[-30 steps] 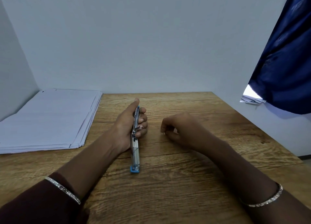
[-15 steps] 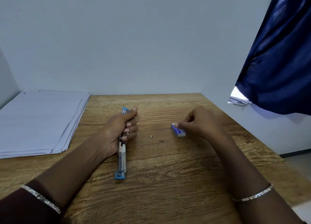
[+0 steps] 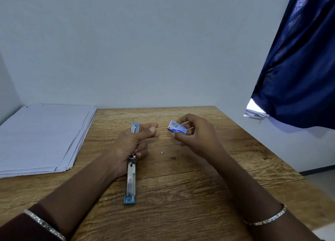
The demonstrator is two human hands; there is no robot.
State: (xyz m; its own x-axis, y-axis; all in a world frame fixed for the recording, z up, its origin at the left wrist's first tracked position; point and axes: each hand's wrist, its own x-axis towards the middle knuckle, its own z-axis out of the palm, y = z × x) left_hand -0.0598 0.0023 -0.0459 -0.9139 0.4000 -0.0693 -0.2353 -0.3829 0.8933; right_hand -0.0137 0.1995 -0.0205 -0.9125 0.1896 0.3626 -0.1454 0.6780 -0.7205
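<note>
Head | left hand (image 3: 133, 144) grips long metal stapler (image 3: 131, 179) (opened flat) | right hand (image 3: 197, 133) pinches small staple box (image 3: 177, 129)

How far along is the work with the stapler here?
Done: the stapler is swung open, gripped by the left hand. In hand: the right hand pinches a small staple box. Left, apparently: opening the box, loading the stapler, closing it.

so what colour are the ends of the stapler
Light blue, at both ends of the stapler; the head view shows it best.
</note>
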